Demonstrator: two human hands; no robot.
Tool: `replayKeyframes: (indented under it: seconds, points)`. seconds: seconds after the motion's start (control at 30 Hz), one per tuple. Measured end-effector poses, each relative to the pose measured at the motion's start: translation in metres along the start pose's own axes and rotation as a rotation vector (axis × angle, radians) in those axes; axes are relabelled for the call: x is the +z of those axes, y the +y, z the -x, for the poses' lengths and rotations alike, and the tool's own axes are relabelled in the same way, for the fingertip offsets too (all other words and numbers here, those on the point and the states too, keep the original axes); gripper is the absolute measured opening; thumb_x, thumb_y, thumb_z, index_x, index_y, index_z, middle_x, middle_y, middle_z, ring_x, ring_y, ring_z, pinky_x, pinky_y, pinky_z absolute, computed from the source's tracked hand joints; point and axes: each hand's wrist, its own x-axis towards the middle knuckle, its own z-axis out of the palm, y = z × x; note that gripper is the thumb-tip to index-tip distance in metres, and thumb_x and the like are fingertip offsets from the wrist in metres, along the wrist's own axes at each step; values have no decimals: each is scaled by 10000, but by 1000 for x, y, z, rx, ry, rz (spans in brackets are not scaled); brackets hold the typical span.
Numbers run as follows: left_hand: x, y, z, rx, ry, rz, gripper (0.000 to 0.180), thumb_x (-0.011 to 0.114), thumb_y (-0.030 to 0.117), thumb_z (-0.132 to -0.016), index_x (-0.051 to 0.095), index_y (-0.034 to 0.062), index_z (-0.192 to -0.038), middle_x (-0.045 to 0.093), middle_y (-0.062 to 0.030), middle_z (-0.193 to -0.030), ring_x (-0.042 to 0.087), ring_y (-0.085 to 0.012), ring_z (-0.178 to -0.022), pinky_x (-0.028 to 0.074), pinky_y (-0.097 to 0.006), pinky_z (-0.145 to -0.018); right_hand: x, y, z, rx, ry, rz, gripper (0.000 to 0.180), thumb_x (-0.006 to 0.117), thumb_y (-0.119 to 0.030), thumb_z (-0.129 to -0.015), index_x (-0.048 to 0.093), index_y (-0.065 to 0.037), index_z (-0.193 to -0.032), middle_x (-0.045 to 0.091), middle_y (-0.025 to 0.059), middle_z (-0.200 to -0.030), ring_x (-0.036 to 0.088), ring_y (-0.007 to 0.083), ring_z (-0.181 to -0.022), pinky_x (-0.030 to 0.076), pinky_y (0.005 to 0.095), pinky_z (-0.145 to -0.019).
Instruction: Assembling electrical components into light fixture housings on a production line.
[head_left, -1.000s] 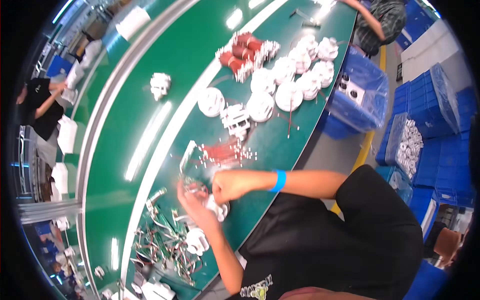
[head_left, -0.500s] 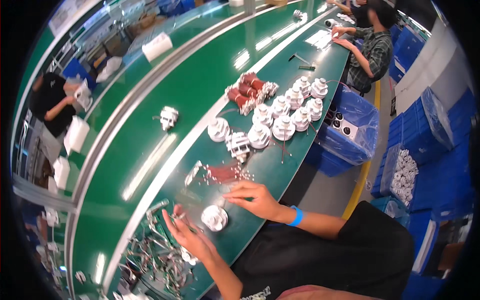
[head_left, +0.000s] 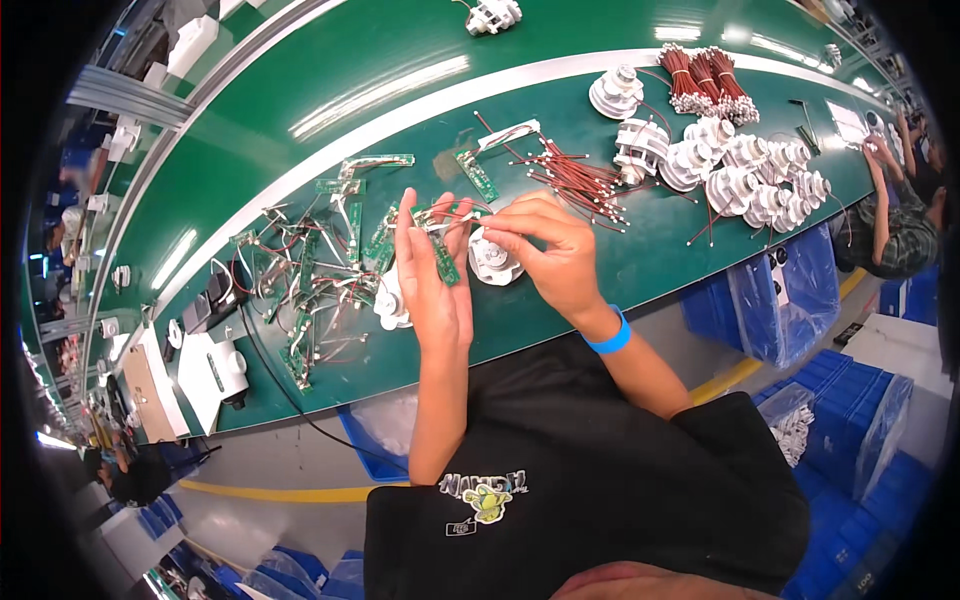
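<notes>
A small green circuit board [head_left: 446, 262] with thin wires rests against the fingers of my left hand [head_left: 432, 305], which holds it palm up. My right hand [head_left: 556, 258] has thumb and forefinger pinched at the end of the board's wires [head_left: 474, 212]; the exact tip is covered by the fingers. Just below this pinch, a round white plastic housing [head_left: 494, 262] stands on the green table, partly hidden by my right hand. Another white part [head_left: 391, 300] sits beside my left wrist, partly covered.
Loose wired circuit boards [head_left: 300, 260] lie tangled at left. Red wires [head_left: 575, 180] are spread behind my right hand, with bundled wires [head_left: 705, 80] farther right. Several white housings [head_left: 745, 175] cluster at right. A black cable [head_left: 290, 395] crosses the table's front edge. Blue bins [head_left: 780, 300] stand below.
The view has swung toward the left side of the table. My hands have come together over the white housing, and a circuit board now shows in my left hand. My right fingers meet its wires.
</notes>
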Motion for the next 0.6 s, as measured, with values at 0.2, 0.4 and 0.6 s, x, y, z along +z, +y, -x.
replayKeyframes:
  seconds: [0.2,0.4,0.6]
  points:
    - [7,4,-1,-10,6,-66,513,425,296,-1048,290,40,-1472,506,-194,-1312,555,-326,-1219,435,-398,-1042,6,-7,11,81,-19,-94,237,708,45,-815,739,-30,-1038,677,78,-933,612,119,-825,493,239,-668]
    - [10,-6,1,-18,-14,-97,496,421,272,-1051,289,37,-1467,508,-207,-1307,552,-326,-1216,440,-403,-1027,0,-12,4,83,-31,-59,173,718,41,-804,711,-5,-970,696,72,-925,619,105,-720,493,236,-619]
    - [3,-21,3,119,-89,-148,486,424,282,-1049,304,32,-1448,518,-222,-1286,546,-342,-1216,445,-422,-1015,6,-18,2,230,-32,-69,172,736,6,-794,632,-6,-931,697,51,-869,611,74,-705,477,222,-604]
